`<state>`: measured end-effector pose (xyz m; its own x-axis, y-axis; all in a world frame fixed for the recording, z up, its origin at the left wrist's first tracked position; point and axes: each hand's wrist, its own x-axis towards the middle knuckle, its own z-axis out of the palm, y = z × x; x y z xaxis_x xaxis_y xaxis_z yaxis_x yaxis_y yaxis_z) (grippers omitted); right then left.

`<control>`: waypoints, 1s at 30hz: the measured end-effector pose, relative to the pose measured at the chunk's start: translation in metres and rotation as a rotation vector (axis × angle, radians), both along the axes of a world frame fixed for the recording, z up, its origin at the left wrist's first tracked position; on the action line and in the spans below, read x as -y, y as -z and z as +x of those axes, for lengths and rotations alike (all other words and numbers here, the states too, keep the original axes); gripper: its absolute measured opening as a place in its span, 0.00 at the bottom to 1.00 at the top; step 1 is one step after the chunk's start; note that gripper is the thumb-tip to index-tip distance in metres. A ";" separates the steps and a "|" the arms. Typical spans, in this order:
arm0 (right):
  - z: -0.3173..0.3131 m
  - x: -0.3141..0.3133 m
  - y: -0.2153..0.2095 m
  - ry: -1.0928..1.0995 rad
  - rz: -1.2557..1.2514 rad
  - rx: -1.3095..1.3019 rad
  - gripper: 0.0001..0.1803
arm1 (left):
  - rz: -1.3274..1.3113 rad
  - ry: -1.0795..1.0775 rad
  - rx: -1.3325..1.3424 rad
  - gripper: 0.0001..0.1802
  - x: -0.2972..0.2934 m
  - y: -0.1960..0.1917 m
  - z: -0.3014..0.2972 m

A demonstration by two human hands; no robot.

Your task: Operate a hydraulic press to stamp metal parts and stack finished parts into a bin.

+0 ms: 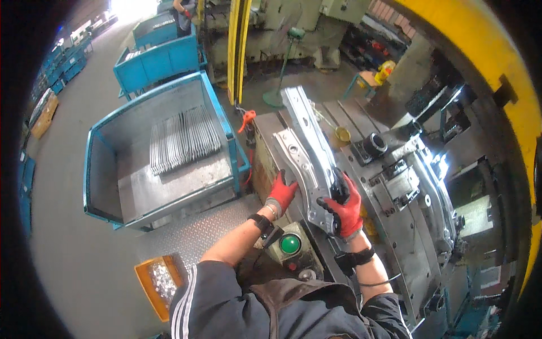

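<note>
My right hand (346,209), in a red and black glove, is closed on the near end of a long, shaped sheet-metal part (310,133). A second stamped metal part (295,151), with holes, lies alongside it on the left; whether the two are joined I cannot tell. My left hand (283,193), gloved in red, is at the left edge of this second part, thumb and fingers apart. Both parts slant away from me over the slotted metal press bed (370,121). To their right, another long metal piece (435,195) rests on the tooling.
A blue bin (104,127) at left holds a row of stacked metal strips (185,138). Below me are a green push button (290,243) and a yellow box of small metal pieces (148,284). Yellow posts (239,51) frame the press. Another person (183,17) stands far off beside more bins.
</note>
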<state>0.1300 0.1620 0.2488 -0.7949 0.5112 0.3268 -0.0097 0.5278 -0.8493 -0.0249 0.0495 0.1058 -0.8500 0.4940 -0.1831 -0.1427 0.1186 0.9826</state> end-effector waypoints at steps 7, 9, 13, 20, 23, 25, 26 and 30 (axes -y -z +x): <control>-0.002 -0.025 0.081 0.335 0.305 0.500 0.49 | 0.112 0.004 0.171 0.41 -0.027 0.023 0.022; -0.022 -0.015 0.086 0.340 0.422 0.630 0.48 | 0.010 -0.004 0.046 0.41 -0.035 0.017 0.030; -0.049 -0.002 0.096 0.333 0.589 0.947 0.42 | -0.166 0.195 0.034 0.46 -0.059 0.024 0.029; -0.008 0.009 0.065 0.169 0.384 0.540 0.32 | -0.881 0.583 -1.224 0.16 -0.083 0.094 -0.004; -0.032 0.059 0.030 0.031 0.421 0.215 0.32 | -1.312 0.219 -1.541 0.11 -0.040 0.205 -0.143; 0.056 0.036 0.045 0.349 0.550 0.290 0.34 | -0.783 0.327 -0.802 0.21 -0.113 0.086 -0.002; 0.059 0.046 0.039 0.344 0.568 0.261 0.35 | -0.329 0.226 -0.264 0.23 -0.100 0.076 -0.023; 0.178 0.068 -0.006 0.469 0.378 0.265 0.34 | 0.202 0.308 0.384 0.36 -0.089 0.052 -0.005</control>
